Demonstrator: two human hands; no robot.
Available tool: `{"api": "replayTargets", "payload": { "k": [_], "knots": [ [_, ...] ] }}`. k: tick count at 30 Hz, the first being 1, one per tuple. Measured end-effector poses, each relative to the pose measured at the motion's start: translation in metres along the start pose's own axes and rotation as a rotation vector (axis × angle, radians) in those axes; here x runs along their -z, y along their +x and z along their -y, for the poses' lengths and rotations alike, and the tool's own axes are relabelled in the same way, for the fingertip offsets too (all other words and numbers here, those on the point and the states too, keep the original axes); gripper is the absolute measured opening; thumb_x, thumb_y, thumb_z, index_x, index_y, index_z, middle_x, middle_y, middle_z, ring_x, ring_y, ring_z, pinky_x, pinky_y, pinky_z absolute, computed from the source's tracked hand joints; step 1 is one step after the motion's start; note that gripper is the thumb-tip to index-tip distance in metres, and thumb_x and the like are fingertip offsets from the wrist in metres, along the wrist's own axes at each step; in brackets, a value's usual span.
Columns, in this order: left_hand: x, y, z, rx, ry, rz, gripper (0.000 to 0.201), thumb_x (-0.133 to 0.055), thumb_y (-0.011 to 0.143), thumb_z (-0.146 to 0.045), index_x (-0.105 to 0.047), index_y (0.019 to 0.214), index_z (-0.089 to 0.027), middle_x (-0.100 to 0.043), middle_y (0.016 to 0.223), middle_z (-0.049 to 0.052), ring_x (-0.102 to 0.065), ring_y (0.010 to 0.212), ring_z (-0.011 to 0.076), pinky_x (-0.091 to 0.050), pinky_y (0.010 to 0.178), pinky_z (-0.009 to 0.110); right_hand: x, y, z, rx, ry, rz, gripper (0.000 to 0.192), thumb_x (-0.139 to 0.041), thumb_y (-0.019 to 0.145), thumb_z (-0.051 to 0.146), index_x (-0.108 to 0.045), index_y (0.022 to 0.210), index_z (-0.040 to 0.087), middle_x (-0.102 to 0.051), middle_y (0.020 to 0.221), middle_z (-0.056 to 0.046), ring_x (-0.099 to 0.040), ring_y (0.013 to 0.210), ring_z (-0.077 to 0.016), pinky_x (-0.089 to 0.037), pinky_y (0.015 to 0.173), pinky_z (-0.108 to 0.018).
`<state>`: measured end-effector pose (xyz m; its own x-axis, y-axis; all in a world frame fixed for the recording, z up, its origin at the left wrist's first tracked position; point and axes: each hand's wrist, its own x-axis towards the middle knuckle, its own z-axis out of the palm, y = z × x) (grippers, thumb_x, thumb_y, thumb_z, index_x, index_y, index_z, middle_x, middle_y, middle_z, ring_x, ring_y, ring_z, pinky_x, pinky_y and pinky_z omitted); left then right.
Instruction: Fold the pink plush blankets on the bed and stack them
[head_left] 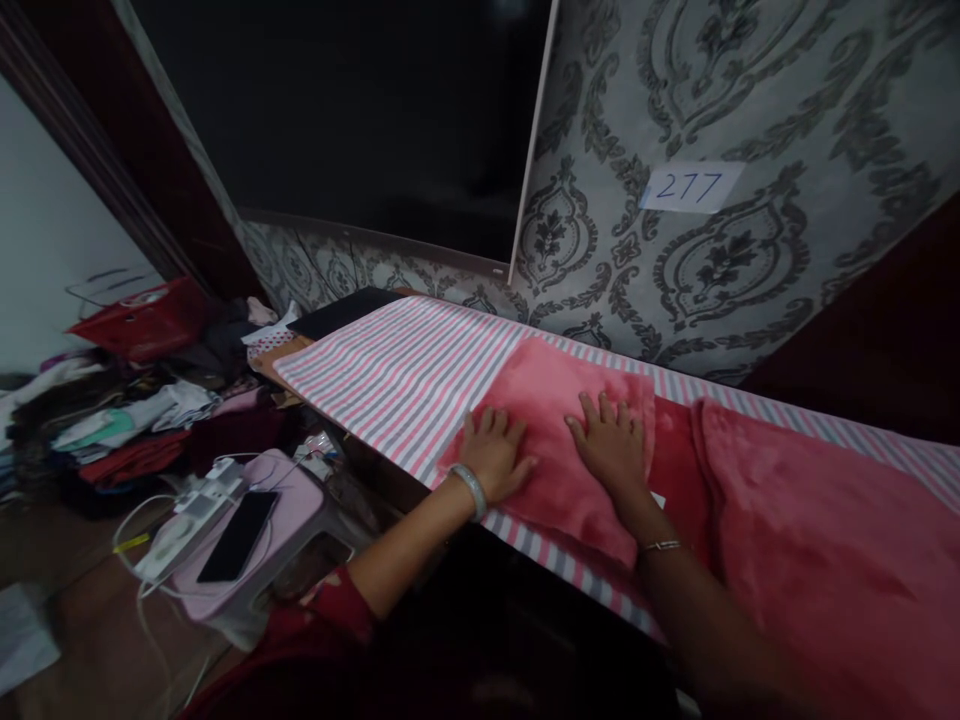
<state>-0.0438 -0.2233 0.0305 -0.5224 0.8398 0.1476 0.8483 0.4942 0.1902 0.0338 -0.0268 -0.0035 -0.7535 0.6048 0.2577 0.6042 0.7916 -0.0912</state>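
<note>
A plush pinkish-red cloth [555, 490] lies folded on a pink, grey and white striped cover [397, 370]. My left hand [495, 455] rests flat on the left part of the plush cloth, fingers spread, with a wide bangle on the wrist. Flat on the same fold, farther right, is my right hand [611, 445], its fingers also apart and a thin bracelet at the wrist. To the right, another thick folded part [825, 540] of plush cloth reaches the frame's edge. Between the two parts shows a darker red strip [681, 470]; I cannot tell whether they join.
Behind the surface hangs a large dark screen [360, 120] on a patterned wall, with a paper marked 277 [691, 187]. At the left, a pink stool [281, 485] holds a phone [240, 535] and a power strip [191, 518]. Piled clothes [127, 430] and a red basket [146, 320] lie beyond.
</note>
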Motion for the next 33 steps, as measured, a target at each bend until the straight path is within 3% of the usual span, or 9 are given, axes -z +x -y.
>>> {"api": "replayTargets", "payload": {
  "k": [3,5,7,10,15,22,26,29,33],
  "knots": [
    [0.015,0.046,-0.016,-0.094,-0.060,0.021,0.057,-0.037,0.099,-0.049,-0.043,0.147,-0.019,-0.046,0.152,0.015,-0.038,0.142,0.0305,-0.031,0.115,0.057,-0.001,-0.002,-0.001,0.026,-0.007,-0.022,0.059,-0.031,0.101,0.048,-0.042,0.152,0.021,-0.036,0.159,-0.015,-0.031,0.144,-0.0387,-0.024,0.113,-0.059],
    [0.014,0.085,-0.024,-0.072,-0.060,0.086,0.063,-0.039,0.098,-0.049,-0.036,0.151,-0.017,-0.035,0.159,0.016,-0.028,0.148,0.0310,-0.024,0.117,0.059,-0.004,-0.004,-0.003,0.033,-0.013,-0.046,0.060,-0.030,0.101,0.048,-0.043,0.151,0.020,-0.036,0.158,-0.015,-0.032,0.143,-0.0391,-0.025,0.113,-0.060],
    [0.005,0.121,-0.021,-0.007,-0.051,0.093,0.067,-0.038,0.097,-0.050,-0.027,0.155,-0.017,-0.019,0.166,0.015,-0.016,0.152,0.0307,-0.016,0.119,0.061,-0.009,-0.004,-0.006,0.037,-0.019,-0.058,0.061,-0.028,0.100,0.050,-0.043,0.151,0.019,-0.037,0.157,-0.016,-0.033,0.142,-0.0402,-0.026,0.112,-0.060],
    [-0.019,0.151,-0.008,0.039,-0.041,0.129,0.070,-0.032,0.097,-0.054,-0.027,0.157,-0.018,-0.014,0.167,0.013,-0.009,0.154,0.0305,-0.008,0.120,0.063,-0.014,-0.003,-0.009,0.049,-0.031,-0.054,0.062,-0.028,0.100,0.050,-0.043,0.152,0.019,-0.038,0.157,-0.016,-0.033,0.141,-0.0410,-0.028,0.111,-0.060],
    [-0.043,0.153,0.006,0.066,-0.022,0.117,0.073,-0.027,0.095,-0.058,-0.031,0.156,-0.018,-0.020,0.166,0.013,-0.012,0.153,0.0329,-0.006,0.120,0.063,-0.014,0.000,-0.006,0.049,-0.074,-0.048,0.060,-0.031,0.099,0.050,-0.044,0.151,0.022,-0.038,0.157,-0.013,-0.033,0.143,-0.0369,-0.023,0.114,-0.058],
    [-0.020,0.168,0.010,0.080,0.017,0.164,0.072,-0.030,0.093,-0.059,-0.033,0.155,-0.021,-0.022,0.166,0.012,-0.016,0.153,0.0323,-0.012,0.119,0.064,-0.003,0.005,0.006,-0.019,0.005,-0.018,0.057,-0.040,0.100,0.047,-0.044,0.151,0.023,-0.035,0.160,-0.011,-0.028,0.146,-0.0366,-0.020,0.116,-0.055],
    [-0.006,0.190,0.016,0.094,0.057,0.092,0.072,-0.028,0.095,-0.056,-0.030,0.156,-0.020,-0.015,0.167,0.012,-0.007,0.154,0.0347,-0.006,0.118,0.067,0.003,0.006,0.009,-0.038,0.090,-0.008,0.057,-0.042,0.099,0.048,-0.043,0.152,0.025,-0.034,0.160,-0.010,-0.025,0.148,-0.0371,-0.016,0.117,-0.055],
    [-0.013,0.198,0.024,0.148,0.070,0.102,0.071,-0.024,0.095,-0.058,-0.029,0.157,-0.024,-0.016,0.168,0.007,-0.007,0.154,0.0308,-0.012,0.119,0.064,0.005,0.006,0.009,-0.046,0.132,-0.002,0.058,-0.043,0.099,0.050,-0.044,0.151,0.024,-0.033,0.161,-0.010,-0.023,0.148,-0.0377,-0.013,0.118,-0.055],
    [-0.026,0.200,0.031,0.175,0.087,0.140,0.073,-0.021,0.094,-0.059,-0.029,0.157,-0.022,-0.019,0.167,0.010,-0.013,0.153,0.0339,-0.025,0.112,0.068,0.008,0.010,0.009,-0.052,0.184,0.016,0.059,-0.042,0.099,0.053,-0.043,0.152,0.026,-0.031,0.162,-0.008,-0.020,0.149,-0.0358,-0.010,0.120,-0.054]
  ]
}}
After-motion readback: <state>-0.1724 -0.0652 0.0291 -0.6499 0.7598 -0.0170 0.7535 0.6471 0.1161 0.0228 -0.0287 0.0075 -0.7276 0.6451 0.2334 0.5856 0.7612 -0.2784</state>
